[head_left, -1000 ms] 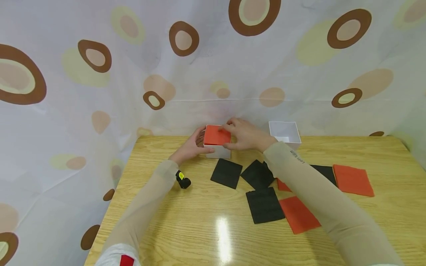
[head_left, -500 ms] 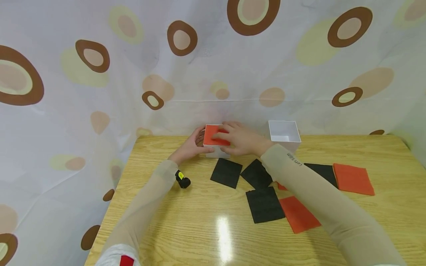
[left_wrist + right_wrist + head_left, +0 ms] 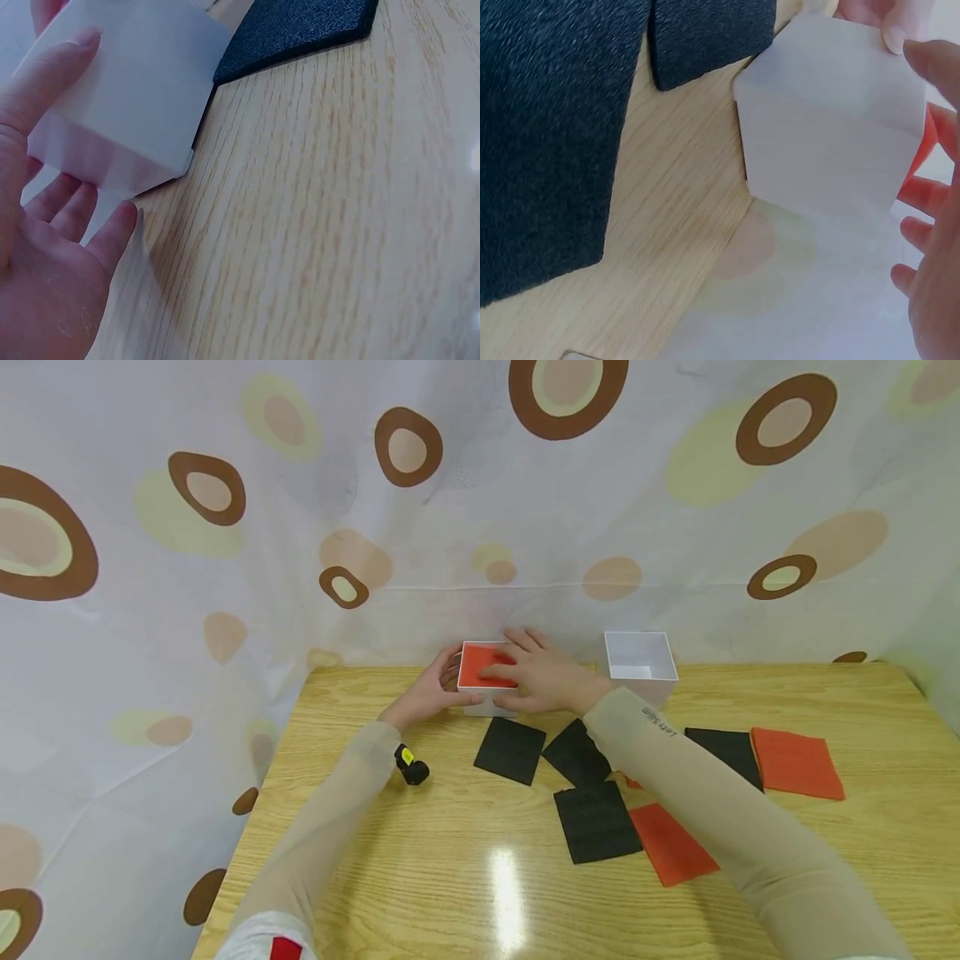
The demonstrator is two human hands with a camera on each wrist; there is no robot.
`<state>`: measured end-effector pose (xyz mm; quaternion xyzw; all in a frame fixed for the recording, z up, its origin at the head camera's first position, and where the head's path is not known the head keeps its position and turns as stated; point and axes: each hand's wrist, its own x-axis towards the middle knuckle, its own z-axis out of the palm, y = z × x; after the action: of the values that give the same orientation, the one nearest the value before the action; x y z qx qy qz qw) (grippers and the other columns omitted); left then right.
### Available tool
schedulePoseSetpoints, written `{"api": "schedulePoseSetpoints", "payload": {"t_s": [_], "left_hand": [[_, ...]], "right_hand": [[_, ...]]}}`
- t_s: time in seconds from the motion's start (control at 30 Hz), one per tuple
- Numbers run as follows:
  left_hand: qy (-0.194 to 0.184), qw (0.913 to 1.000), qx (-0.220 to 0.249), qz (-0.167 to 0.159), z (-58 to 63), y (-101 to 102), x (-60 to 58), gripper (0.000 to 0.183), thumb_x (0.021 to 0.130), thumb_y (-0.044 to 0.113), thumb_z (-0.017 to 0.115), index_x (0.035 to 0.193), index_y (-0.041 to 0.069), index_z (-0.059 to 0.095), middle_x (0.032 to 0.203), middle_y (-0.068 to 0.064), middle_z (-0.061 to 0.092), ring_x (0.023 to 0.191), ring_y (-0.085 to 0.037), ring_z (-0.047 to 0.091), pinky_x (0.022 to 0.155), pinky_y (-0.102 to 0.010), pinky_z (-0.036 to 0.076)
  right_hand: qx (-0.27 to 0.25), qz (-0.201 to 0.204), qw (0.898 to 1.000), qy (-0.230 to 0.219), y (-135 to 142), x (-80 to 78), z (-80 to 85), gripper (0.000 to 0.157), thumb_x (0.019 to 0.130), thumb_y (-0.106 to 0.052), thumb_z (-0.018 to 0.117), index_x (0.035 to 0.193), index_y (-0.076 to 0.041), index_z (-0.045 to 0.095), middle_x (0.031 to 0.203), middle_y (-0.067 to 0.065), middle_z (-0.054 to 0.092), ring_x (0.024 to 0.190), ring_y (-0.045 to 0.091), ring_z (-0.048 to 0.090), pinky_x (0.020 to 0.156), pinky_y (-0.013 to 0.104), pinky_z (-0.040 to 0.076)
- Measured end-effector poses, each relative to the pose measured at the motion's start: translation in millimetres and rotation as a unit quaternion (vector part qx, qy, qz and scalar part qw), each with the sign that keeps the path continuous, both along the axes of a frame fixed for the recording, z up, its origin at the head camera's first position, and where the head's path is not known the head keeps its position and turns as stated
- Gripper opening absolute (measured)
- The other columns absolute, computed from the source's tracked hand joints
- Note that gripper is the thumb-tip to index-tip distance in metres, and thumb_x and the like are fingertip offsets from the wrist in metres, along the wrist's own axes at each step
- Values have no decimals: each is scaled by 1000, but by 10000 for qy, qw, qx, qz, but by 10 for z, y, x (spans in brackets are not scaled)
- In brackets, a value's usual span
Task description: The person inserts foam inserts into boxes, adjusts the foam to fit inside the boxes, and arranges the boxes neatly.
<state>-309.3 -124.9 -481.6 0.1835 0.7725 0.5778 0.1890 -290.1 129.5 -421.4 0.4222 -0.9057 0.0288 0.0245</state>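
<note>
A small white square box [image 3: 487, 706] stands near the table's back edge, with a red felt square [image 3: 477, 664] lying inside its top. My left hand [image 3: 429, 695] holds the box by its left side, thumb on the front face; the left wrist view shows this thumb and the fingers along the box wall [image 3: 142, 82]. From the right, my right hand [image 3: 550, 679] reaches over the box and presses fingertips on the red square. In the right wrist view, a sliver of red felt [image 3: 925, 146] shows at the box's rim, beside the fingers.
A second white box [image 3: 641, 656] stands open to the right. Black felt squares [image 3: 597, 823] and red felt squares [image 3: 797, 764] lie across the table [image 3: 420, 877], partly under the right forearm. A small black object [image 3: 412, 767] with a yellow mark sits near the left wrist.
My right hand has moved left and down over the box, its fingers now on the red square. This square sits lower, below the rim. The left hand stays put.
</note>
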Motion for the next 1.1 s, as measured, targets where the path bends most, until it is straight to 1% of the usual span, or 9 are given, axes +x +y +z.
{"api": "schedulePoseSetpoints", "payload": {"t_s": [0.07,0.13,0.27,0.37,0.63,0.73,0.83,1.0,1.1], "left_hand": [[-2,10000,-33,7,2,-1,3,98,93,16,80,166,20,15,170,-5,26,156,-25,29,123,-40,33],[-29,10000,-2,-3,7,0,5,98,93,15,80,167,20,15,170,-4,25,156,-24,28,123,-40,33],[-53,9999,128,-43,17,1,5,97,94,13,79,167,19,14,170,-5,25,156,-25,28,123,-41,33],[-37,9999,109,-36,24,-3,14,97,94,13,79,167,18,14,170,-5,25,155,-25,29,123,-42,33],[-35,10000,87,-10,5,-4,10,97,94,14,79,166,18,15,170,-5,26,155,-26,29,123,-42,33],[-26,9999,107,-18,-8,-2,1,97,93,14,79,166,18,16,170,-5,25,155,-26,29,124,-43,32],[-34,9999,134,-36,-13,2,-3,96,94,13,79,166,18,16,170,-6,25,156,-27,28,124,-43,32],[-41,9998,190,-32,-19,4,-8,97,93,11,80,166,18,16,169,-6,26,155,-26,29,124,-43,32],[0,9999,113,-28,-15,10,3,99,92,12,80,166,18,15,170,-6,26,156,-26,28,124,-43,32]], "right_hand": [[-108,19,9999,-23,-8,5,10,53,101,-52,59,144,-21,63,153,16,51,154,44,26,126,61,15],[-348,40,9994,-38,-5,6,19,50,100,-49,61,139,-18,65,151,16,54,153,44,28,126,60,16],[-928,129,9956,-50,24,6,40,34,98,-40,65,120,-15,72,141,16,61,149,44,34,125,61,17],[-1024,136,9945,-151,46,9,41,29,98,-38,66,113,-15,75,139,16,62,148,45,34,125,63,17],[-647,51,9973,-358,85,35,32,38,98,-45,65,117,-16,79,151,16,53,153,46,26,125,65,13],[-641,50,9973,-353,109,34,23,38,98,-45,64,118,-15,78,150,16,55,153,46,26,125,64,13],[-592,0,9978,-314,125,36,19,38,98,-45,64,117,-15,77,145,14,59,153,45,27,126,63,12],[-112,-125,9994,-304,105,54,21,51,98,-55,60,123,-14,77,140,14,62,155,43,24,127,61,9],[34,-124,9996,-232,77,61,1,56,98,-58,58,128,-13,75,143,14,60,155,43,22,127,61,8]]}}
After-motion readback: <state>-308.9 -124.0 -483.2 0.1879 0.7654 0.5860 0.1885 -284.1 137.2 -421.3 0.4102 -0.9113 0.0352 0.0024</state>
